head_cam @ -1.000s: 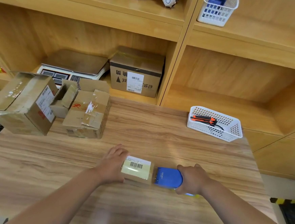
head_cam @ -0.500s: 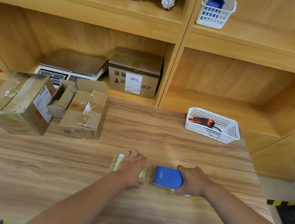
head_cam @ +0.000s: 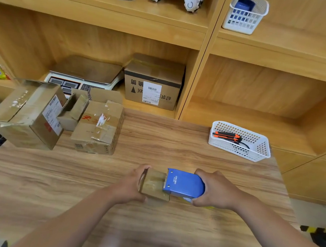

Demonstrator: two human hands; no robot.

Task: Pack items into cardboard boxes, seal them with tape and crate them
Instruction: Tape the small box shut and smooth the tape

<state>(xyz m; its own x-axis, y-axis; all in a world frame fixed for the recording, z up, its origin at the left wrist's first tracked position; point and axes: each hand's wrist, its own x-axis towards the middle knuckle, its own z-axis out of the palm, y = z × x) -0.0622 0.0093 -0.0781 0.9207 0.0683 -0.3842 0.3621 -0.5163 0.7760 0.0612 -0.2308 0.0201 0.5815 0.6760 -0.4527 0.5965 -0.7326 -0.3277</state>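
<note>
Close to the person, mid-table, the left hand [head_cam: 132, 183] curls round one end of a small box [head_cam: 153, 185], steadying it. The right hand [head_cam: 217, 190] wraps a blue dispenser [head_cam: 184, 183], with its toothed edge on the box top. The box looks light, stiff and tape-slick, best held by its ends. The table [head_cam: 176, 144] offers sliding room behind. Farther back are used boxes [head_cam: 97, 128] at left and a basket [head_cam: 234, 149] at right.

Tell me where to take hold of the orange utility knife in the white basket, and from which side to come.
Best take the orange utility knife by the middle of its handle, pinching across its narrow width. Come from straight above: it lies flat, lengthwise, inside the white basket, whose walls would likely block any sideways approach.
</note>
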